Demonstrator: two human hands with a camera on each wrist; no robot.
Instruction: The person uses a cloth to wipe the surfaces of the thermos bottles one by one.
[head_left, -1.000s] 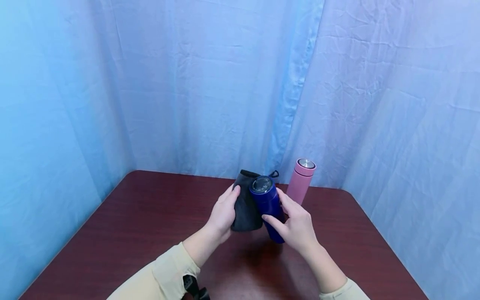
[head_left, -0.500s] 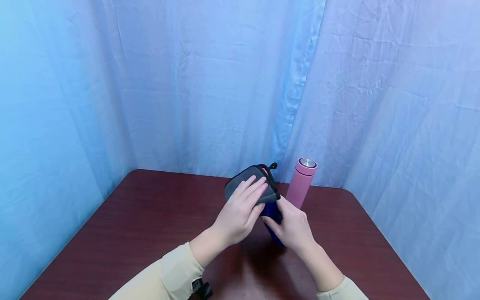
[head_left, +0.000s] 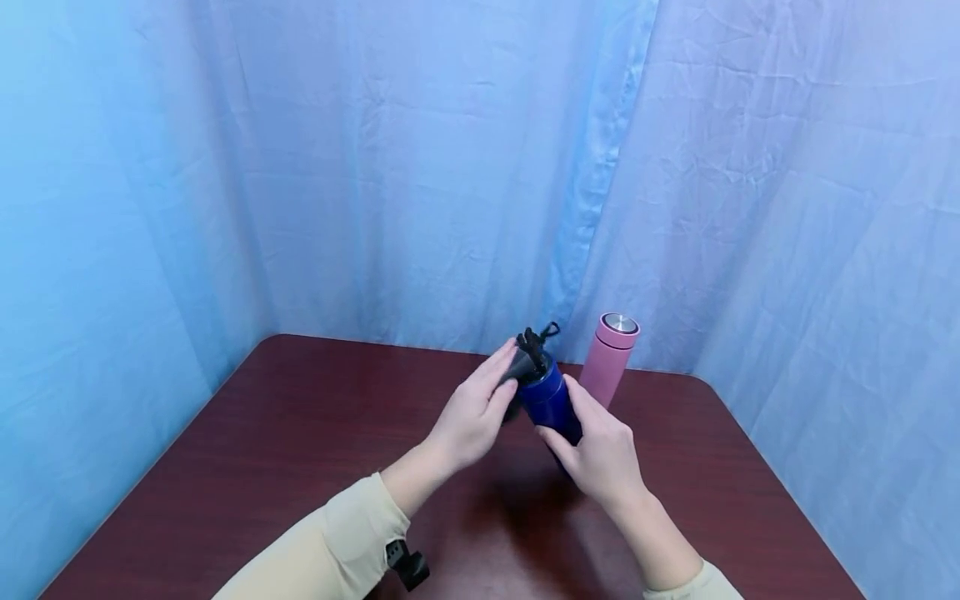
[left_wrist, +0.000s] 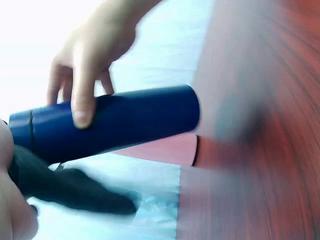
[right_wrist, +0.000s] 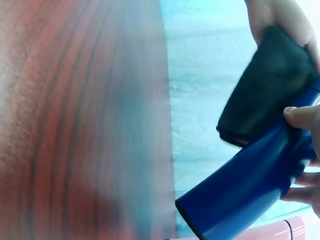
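Note:
My right hand [head_left: 600, 450] grips a blue thermos bottle [head_left: 546, 400] round its upper body, fingers on one side and thumb on the other. The bottle is tilted, its base clear of the table in the left wrist view. My left hand [head_left: 467, 415] holds a dark grey cloth pouch [right_wrist: 267, 92] with a black cord loop [head_left: 551, 329]. The pouch lies against the bottle's top and hangs down beside it, partly hidden behind my left fingers. In the left wrist view the pouch [left_wrist: 75, 190] is blurred and slants away below the bottle.
A pink thermos bottle [head_left: 609, 362] with a silver lid top stands just behind my right hand. Beneath is a dark red wooden table [head_left: 315, 450], with blue curtains [head_left: 420, 183] round its back and sides. A black strap device [head_left: 407, 565] sits at my left cuff.
The pouch first stood upright beside the blue bottle, then tipped over its top under my left palm. Now it is swung down beside the bottle, whose upper part shows again. The right hand keeps its grip.

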